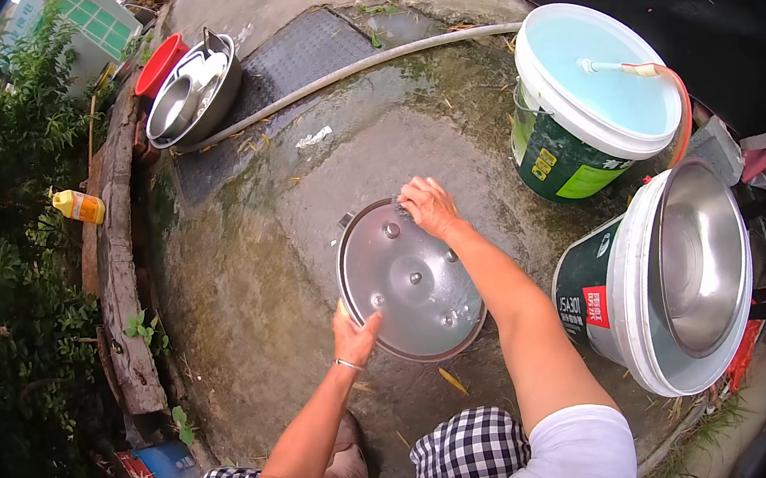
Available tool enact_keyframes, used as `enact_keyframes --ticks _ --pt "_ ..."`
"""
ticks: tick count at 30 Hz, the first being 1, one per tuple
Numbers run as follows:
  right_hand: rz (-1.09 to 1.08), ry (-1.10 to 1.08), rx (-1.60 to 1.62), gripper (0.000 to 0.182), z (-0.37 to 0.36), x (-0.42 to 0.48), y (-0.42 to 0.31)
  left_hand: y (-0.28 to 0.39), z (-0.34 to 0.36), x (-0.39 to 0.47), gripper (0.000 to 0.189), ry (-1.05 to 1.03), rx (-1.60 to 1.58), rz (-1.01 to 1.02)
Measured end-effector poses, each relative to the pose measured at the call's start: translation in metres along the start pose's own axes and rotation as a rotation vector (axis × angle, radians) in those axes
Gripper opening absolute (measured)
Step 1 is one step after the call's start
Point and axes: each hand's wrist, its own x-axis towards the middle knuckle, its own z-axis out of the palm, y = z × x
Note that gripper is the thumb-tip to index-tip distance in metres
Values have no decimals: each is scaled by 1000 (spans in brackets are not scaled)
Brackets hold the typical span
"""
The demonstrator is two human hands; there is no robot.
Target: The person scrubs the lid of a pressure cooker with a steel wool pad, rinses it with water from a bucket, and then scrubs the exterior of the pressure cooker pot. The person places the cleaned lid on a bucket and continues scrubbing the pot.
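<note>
In front of me is a round grey metal pot or lid point(399, 315), low over the wet concrete. Several small round studs stand out from its face, and a short tab juts from its upper-left rim. My left hand point(357, 337) grips the lower-left rim, thumb on the face. My right hand point(430, 207) is at the far rim, its fingers closed on a dark scouring pad point(403, 208) that is mostly hidden. The pad touches the metal near the edge. Wet streaks and a few whitish spots show on the face.
At right stand a water-filled bucket point(560, 180) with a hose point(680, 106) and a second bucket point(632, 281) holding a steel basin point(701, 259). A basin of metalware point(234, 79), red basin point(159, 66), wooden beam point(123, 268) and yellow bottle point(78, 206) lie left. A grey pipe point(363, 64) crosses behind.
</note>
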Motion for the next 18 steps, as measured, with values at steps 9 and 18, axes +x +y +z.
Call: enact_keyframes --ticks 9,18 --pt "710 -600 -240 21 -66 -166 -18 -2 13 -4 30 171 91 21" --pt "549 98 44 17 -3 -19 -30 -11 4 -7 33 24 142 121"
